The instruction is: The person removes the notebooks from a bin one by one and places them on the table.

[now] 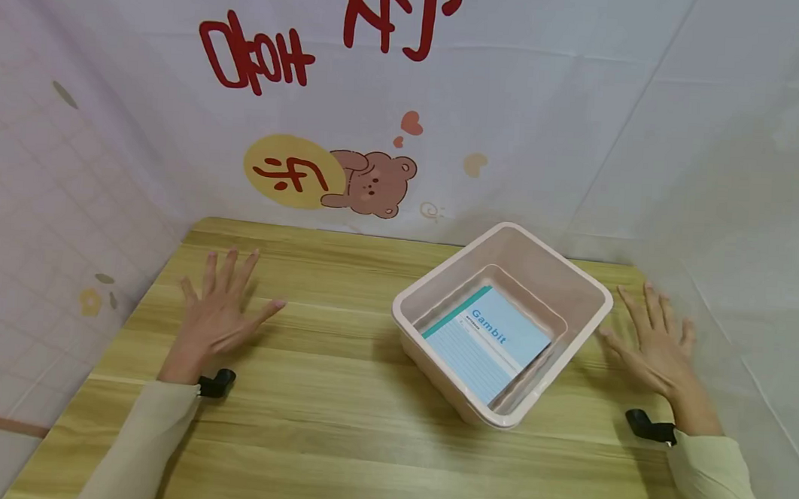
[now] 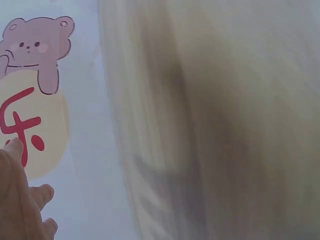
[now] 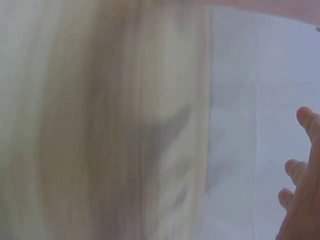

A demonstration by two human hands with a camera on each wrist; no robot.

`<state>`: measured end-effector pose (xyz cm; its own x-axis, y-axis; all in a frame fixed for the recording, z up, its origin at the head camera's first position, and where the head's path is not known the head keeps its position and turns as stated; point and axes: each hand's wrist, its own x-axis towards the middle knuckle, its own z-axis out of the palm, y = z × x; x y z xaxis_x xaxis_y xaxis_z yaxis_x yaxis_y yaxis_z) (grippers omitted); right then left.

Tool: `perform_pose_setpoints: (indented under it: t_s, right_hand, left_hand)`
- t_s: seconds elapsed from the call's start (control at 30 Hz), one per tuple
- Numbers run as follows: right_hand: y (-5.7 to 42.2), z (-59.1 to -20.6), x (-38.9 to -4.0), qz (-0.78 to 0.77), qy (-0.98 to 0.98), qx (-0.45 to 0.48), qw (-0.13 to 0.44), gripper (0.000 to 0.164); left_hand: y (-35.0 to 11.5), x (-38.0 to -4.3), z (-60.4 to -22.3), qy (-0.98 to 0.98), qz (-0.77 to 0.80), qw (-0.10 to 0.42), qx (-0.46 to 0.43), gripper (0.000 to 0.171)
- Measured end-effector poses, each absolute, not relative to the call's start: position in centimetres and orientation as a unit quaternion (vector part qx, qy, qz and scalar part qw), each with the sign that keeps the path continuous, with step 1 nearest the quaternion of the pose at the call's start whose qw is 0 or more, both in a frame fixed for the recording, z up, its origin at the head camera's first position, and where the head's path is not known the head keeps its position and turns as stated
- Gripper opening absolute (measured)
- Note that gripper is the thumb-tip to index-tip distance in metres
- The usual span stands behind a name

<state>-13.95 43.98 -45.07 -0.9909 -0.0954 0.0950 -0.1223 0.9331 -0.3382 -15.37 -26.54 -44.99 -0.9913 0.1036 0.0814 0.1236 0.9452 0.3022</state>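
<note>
A pale pink plastic bin (image 1: 443, 380) stands at an angle on the right half of the wooden table. Inside it lies a light blue notebook (image 1: 486, 344) marked "Gambit", with a teal edge along one side. My left hand (image 1: 216, 311) is spread over the table's left side, fingers apart, holding nothing. On the other side, my right hand (image 1: 659, 350) is spread likewise just right of the bin, with nothing in it. Part of the left hand (image 2: 20, 200) shows in the left wrist view, and part of the right hand (image 3: 302, 190) in the right wrist view.
The wood-grain table (image 1: 310, 395) meets a white cloth backdrop (image 1: 528, 120) along its far edge. A printed bear (image 1: 376, 184) and red characters decorate the cloth. Side cloths hang left and right. Each wrist wears a black camera mount, such as the left mount (image 1: 218, 383).
</note>
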Motion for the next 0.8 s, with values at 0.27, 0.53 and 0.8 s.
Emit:
perform_pose_setpoints:
  t_s: [0.27, 0.53, 0.8]
  right_hand:
    - [43.0, -44.2, -14.2, 0.319, -0.939, 0.106, 0.068, 0.065]
    - [41.8, -43.0, -14.3, 0.436, -0.887, 0.132, 0.067, 0.053]
    - [41.0, -41.9, -14.9, 0.560, -0.813, 0.150, 0.053, 0.048]
  left_hand:
    - [-24.6, -16.3, -44.4, -0.978, -0.191, 0.043, -0.073, 0.096]
    - [-22.4, -17.2, -43.9, -0.965, -0.244, 0.051, -0.086, 0.093]
    - [-20.0, -18.3, -42.9, -0.958, -0.261, 0.048, -0.108, 0.091]
